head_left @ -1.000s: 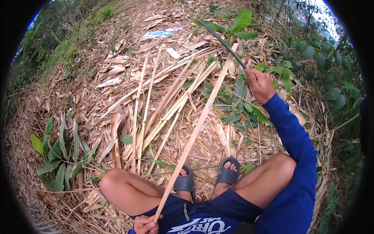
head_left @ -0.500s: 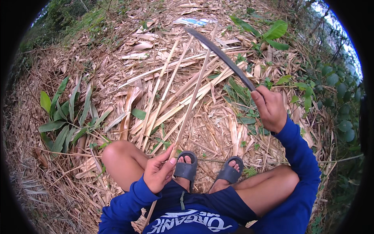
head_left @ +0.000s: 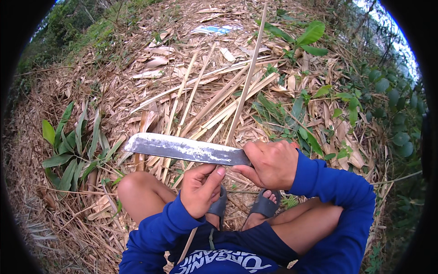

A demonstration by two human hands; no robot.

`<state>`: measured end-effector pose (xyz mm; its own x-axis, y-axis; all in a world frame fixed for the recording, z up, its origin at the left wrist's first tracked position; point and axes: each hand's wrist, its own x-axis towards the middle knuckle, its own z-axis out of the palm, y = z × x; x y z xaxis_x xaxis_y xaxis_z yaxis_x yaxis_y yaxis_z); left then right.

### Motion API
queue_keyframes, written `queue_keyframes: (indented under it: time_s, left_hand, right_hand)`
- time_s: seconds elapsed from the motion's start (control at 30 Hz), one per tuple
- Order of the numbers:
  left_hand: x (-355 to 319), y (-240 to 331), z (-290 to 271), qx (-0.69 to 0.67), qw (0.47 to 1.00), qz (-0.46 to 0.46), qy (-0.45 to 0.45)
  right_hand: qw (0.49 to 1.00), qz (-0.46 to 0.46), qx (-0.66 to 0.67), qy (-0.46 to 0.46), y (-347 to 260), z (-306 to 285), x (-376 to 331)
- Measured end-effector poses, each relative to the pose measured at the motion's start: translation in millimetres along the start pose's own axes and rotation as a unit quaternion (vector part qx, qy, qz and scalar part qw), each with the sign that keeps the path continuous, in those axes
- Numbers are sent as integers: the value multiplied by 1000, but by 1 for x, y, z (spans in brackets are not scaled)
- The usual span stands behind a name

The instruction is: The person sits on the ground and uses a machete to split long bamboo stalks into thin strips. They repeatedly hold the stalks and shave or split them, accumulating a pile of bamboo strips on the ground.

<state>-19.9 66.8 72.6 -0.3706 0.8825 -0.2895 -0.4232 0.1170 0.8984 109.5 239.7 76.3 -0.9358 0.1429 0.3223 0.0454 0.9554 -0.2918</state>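
Litter [head_left: 114,91] — right hand [head_left: 271,163] clenches machete [head_left: 182,150].

The knife [head_left: 182,150] and left hand [head_left: 200,189] hide part of the long strip [head_left: 249,77]. The right hand [head_left: 272,166] covers one end of the knife. We can't make out the far blue thing [head_left: 218,29].

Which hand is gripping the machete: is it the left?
No, the right hand grips the machete, its blade extending toward the picture's left.
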Motion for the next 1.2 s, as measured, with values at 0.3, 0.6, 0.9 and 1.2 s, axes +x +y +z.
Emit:
queue_keyframes:
  time_s: [0.3, 0.6, 0.9, 1.2]
  left_hand:
    - [0, 5, 8, 25, 1000, 16, -7]
    - [0, -2, 4, 64, 998, 29, 4]
    - [-16, -5, -3, 21, 999, 10, 37]
    - [-11, -7, 3, 42, 999, 13, 16]
  right_hand:
    - [999, -21, -32, 28, 2, -4, -5]
    - [999, 0, -46, 0, 8, -7, -1]
    - [979, 172, -51, 96, 64, -21, -10]
    - [999, 36, 10, -8, 8, -15, -5]
